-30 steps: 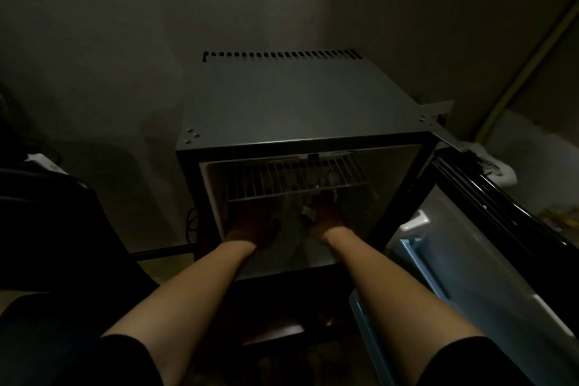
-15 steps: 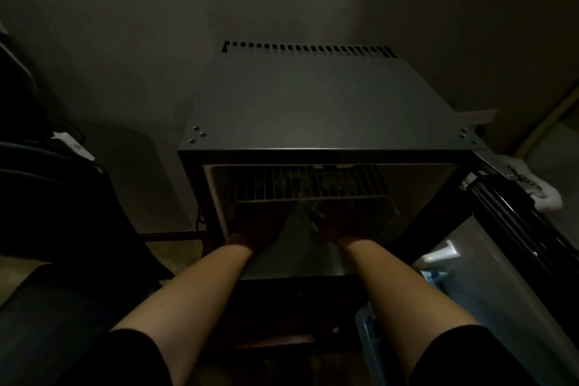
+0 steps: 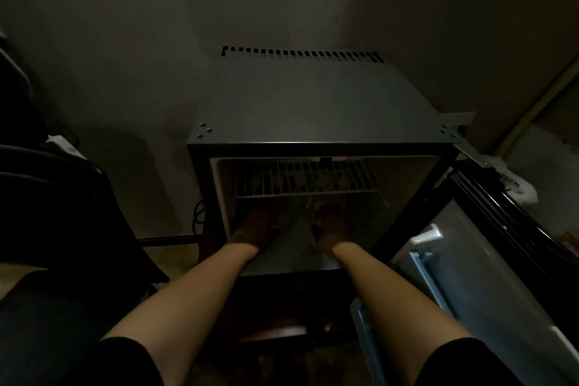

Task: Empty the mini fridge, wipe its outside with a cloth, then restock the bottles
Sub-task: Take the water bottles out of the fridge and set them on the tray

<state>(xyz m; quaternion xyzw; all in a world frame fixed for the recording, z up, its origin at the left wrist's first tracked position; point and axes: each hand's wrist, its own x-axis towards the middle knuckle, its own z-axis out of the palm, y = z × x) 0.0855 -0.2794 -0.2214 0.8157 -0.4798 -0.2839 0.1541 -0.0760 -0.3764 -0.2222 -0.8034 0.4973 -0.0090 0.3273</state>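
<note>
Head view, nearest: I see two bare forearms reaching forward from dark sleeves (image 3: 119,360), one on each side of the frame.
Stand below: something dark and reddish-brown (image 3: 275,330) sits under the fridge opening; I cannot make out what it is.
Door: the fridge door (image 3: 488,285) hangs wide open on my right, its pale inner face and light blue shelf rail turned up toward me.
Left hand: my left hand (image 3: 255,227) is inside the lower compartment, under the wire shelf; it is too dark for me to tell how its fingers are set.
Right hand: my right hand (image 3: 332,229) is inside the same compartment, well apart from the left; its fingers are in shadow too and I cannot tell whether they grip anything.
Between the hands: a pale, glinting shape (image 3: 302,222) shows; I cannot say that it is a bottle.
Wire shelf: the white wire shelf (image 3: 300,180) spans the upper part of the cavity, just above both hands.
Mini fridge: the mini fridge (image 3: 313,103) stands straight ahead, its flat grey top bare, with a row of vent slots (image 3: 300,52) along the back edge.
Far: a dim wall (image 3: 156,41) lies behind.
</note>
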